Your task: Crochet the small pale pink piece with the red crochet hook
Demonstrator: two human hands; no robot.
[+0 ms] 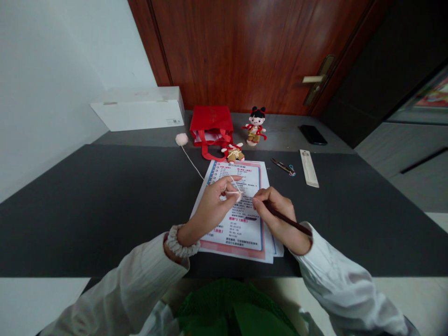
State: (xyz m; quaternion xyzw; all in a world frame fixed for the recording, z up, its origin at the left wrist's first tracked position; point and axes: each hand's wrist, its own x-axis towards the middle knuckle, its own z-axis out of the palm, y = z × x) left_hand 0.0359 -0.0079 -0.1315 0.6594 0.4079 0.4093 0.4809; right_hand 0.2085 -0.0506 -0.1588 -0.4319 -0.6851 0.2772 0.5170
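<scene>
My left hand [209, 208] sits above a printed pattern sheet [241, 235], with cream yarn [235, 189] looped around its raised fingers. The strand runs back across the dark tabletop to a small pale pink yarn ball [181, 139]. My right hand [280, 217] pinches a slim dark wooden crochet hook [287, 218] close to the loops. Its fingers hide the hook's tip. A white scrunchie [179, 241] circles my left wrist, and white sleeves cover both forearms.
On a raised grey ledge stand a red gift bag [211, 126], a crocheted doll [256, 126] and a black phone [312, 135]. A smaller doll [233, 152] lies near the sheet. Small scissors [283, 166] and a cream sleeve [309, 168] lie to the right. A white box [138, 109] stands by the wall.
</scene>
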